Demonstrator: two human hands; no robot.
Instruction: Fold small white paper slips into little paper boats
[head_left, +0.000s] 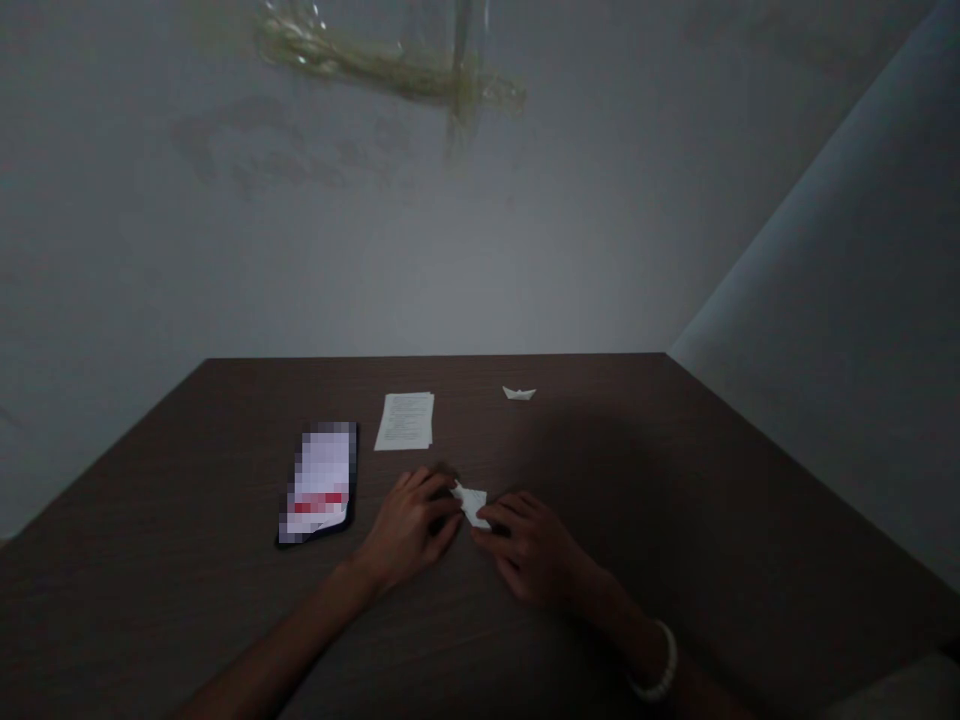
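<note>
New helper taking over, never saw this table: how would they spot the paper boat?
On the brown table, near the far edge, sits a small white paper boat. Unlike the flat printed sheets on its left, it has upturned pointed ends; unlike the folded paper between left hand and right hand, it lies untouched.

A dark brown, wood-grained flat tabletop (262,400) reaches a pale grey, plain-surfaced wall (600,230), which bears glossy, yellowish strips of tape (390,80) and faint darker stains. Another pale wall (847,300) slants down at the right. The light is dim.
</note>
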